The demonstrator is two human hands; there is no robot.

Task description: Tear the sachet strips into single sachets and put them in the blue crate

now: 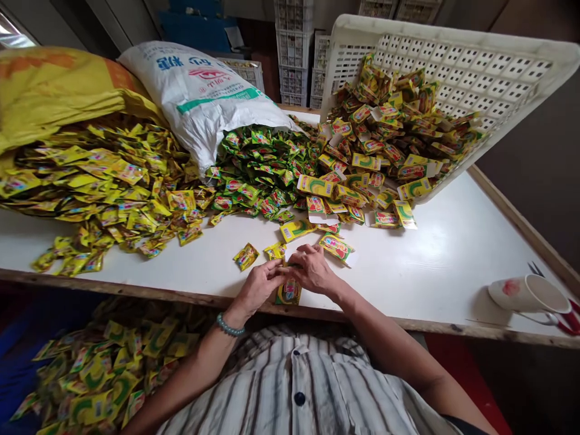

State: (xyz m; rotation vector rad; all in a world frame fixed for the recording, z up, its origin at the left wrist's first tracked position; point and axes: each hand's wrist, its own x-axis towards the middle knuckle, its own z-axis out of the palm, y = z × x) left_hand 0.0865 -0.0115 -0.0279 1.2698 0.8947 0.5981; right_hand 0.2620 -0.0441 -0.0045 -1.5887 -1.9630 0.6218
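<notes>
Close to the table's front edge, a small candy box (289, 292) stands between my two hands, its printed front partly covered by my fingers. My left hand (260, 286) has its fingers bent against the box's upper left side. At the box's top, my right hand (312, 269) curls its fingers inward; whether a packet is pinched there is hidden. Just beyond my left hand lie a yellow candy packet (246, 257) and another packet (275, 251). A flat yellow box (336, 247) rests beside my right hand, and one more box (296, 229) lies farther back.
Yellow packets (113, 181) spill from a yellow sack (67, 90), green packets (258, 163) from a white sack (203, 90). A tipped white crate (498, 66) pours out small boxes (376, 145). A mug (525, 294) stands at the right; a bin of filled boxes (104, 374) sits below left.
</notes>
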